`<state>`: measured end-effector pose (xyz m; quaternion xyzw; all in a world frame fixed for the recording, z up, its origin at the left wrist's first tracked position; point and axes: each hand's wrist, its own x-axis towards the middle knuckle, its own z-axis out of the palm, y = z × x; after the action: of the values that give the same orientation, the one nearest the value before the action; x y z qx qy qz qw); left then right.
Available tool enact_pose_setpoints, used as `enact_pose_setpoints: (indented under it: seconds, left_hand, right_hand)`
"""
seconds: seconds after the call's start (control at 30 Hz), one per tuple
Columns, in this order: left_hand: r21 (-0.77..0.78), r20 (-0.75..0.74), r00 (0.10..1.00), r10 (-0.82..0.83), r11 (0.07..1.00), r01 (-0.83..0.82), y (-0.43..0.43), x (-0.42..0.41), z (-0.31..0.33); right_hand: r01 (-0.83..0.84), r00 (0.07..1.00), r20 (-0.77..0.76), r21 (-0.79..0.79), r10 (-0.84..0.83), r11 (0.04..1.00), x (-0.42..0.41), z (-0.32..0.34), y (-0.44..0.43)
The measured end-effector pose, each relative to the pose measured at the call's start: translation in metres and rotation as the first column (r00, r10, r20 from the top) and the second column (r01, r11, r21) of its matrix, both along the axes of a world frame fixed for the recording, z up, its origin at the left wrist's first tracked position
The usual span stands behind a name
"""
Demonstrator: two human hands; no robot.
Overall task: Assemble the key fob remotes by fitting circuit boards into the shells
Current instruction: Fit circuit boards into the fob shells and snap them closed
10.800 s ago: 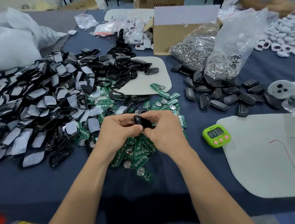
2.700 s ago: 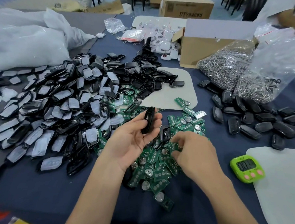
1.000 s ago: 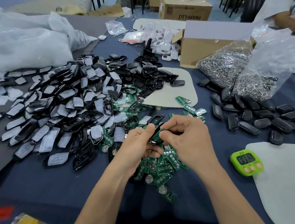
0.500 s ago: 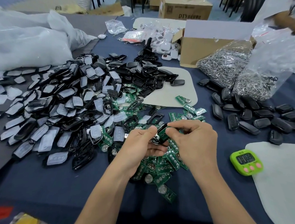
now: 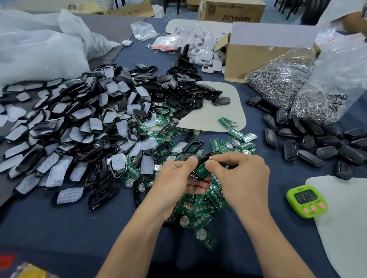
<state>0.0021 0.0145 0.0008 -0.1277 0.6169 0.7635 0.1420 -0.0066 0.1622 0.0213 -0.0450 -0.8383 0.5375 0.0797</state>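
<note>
My left hand (image 5: pixel 176 180) grips a black key fob shell (image 5: pixel 194 174) over the middle of the table. My right hand (image 5: pixel 241 179) pinches a green circuit board (image 5: pixel 202 170) with thumb and forefinger, and the board lies tilted against the shell's open face. Under both hands spreads a heap of loose green circuit boards (image 5: pixel 200 211) with coin cells. A big pile of empty black shells and white rubber button pads (image 5: pixel 78 130) covers the table to the left.
Closed black fobs (image 5: pixel 317 142) lie in a group at the right, beside bags of metal key rings (image 5: pixel 286 84). A green timer (image 5: pixel 306 201) sits near a white mat (image 5: pixel 346 234). A cardboard box (image 5: pixel 262 52) stands at the back. White bags (image 5: pixel 35 48) fill the far left.
My right hand picked a circuit board from the heap and brought it to the shell in my left hand. In the last half second the hands barely moved.
</note>
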Motion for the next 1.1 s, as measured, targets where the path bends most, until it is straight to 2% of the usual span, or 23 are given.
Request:
enact_pose_setpoints:
  seconds: [0.2,0.37,0.47,0.53,0.63,0.8,0.87,1.0,1.1]
  left_hand:
    - [-0.072,-0.058,0.994,-0.095,0.993,0.091,-0.005,0.002,-0.001]
    - [-0.099,-0.091,0.996,-0.007,0.995,-0.002,-0.002,0.006,0.003]
    - [-0.103,-0.107,0.993,0.042,0.993,-0.053,0.0,0.009,0.004]
    - [-0.096,-0.108,0.992,0.067,0.992,-0.078,-0.002,0.011,0.003]
    - [-0.103,-0.113,0.989,0.096,0.989,-0.108,-0.006,0.011,0.002]
    - [-0.224,-0.217,0.966,0.141,0.956,-0.19,-0.004,0.011,0.0]
    - [-0.214,-0.255,0.953,0.163,0.952,-0.22,-0.007,0.01,0.003]
    - [-0.152,-0.258,0.948,0.186,0.961,-0.23,-0.016,0.005,0.006]
    - [-0.192,-0.246,0.945,0.217,0.944,-0.267,-0.018,0.003,0.004]
  right_hand:
    - [0.062,0.996,-0.068,0.05,-0.059,0.997,0.004,-0.007,-0.006]
    - [0.133,0.982,-0.149,0.106,-0.117,0.985,0.005,-0.018,-0.014]
    - [0.163,0.966,-0.216,0.075,-0.143,0.984,0.005,-0.022,-0.018]
    - [0.142,0.974,-0.186,0.042,-0.132,0.989,0.004,-0.024,-0.02]
    - [0.03,0.998,-0.059,-0.04,-0.033,0.999,0.0,-0.027,-0.021]
    - [-0.059,0.997,0.039,-0.195,0.067,0.979,-0.018,-0.023,-0.022]
    - [-0.074,0.995,0.046,-0.261,0.088,0.963,-0.023,-0.018,-0.022]
    - [-0.097,0.994,0.019,-0.24,0.105,0.966,-0.027,-0.014,-0.023]
    - [-0.164,0.984,0.043,-0.184,0.175,0.969,-0.025,-0.01,-0.026]
